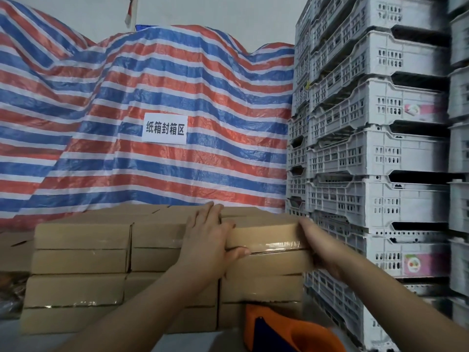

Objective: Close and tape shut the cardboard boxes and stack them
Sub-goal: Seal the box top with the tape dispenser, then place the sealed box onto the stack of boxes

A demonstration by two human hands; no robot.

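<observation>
Both hands on the taped box (266, 237), top right of the stack. Left hand (206, 240) clamps its left end: fingers flat over the top edge, thumb hooked under at the front seam. Right hand (321, 246) wraps the right end, fingers curled around the corner; its far side is hidden, so can't tell how deep that hold goes. Clear tape visible along the box's front face.

Looks like the stacking step: box is being seated onto the top row. To do it well: square its front face flush with the boxes below, butt its left end against the neighbouring box, press down evenly, then slide fingers out without dragging it off line.

Stack of boxes (81, 262) is several rows high, three columns wide in front, more behind. Orange tape dispenser (286, 331) sits just below, near the stack's base. Right: tall stacks of white plastic crates (368, 148), close beside the boxes. Behind: striped red-white-blue tarp (127, 97) with a white paper sign (164, 128).
</observation>
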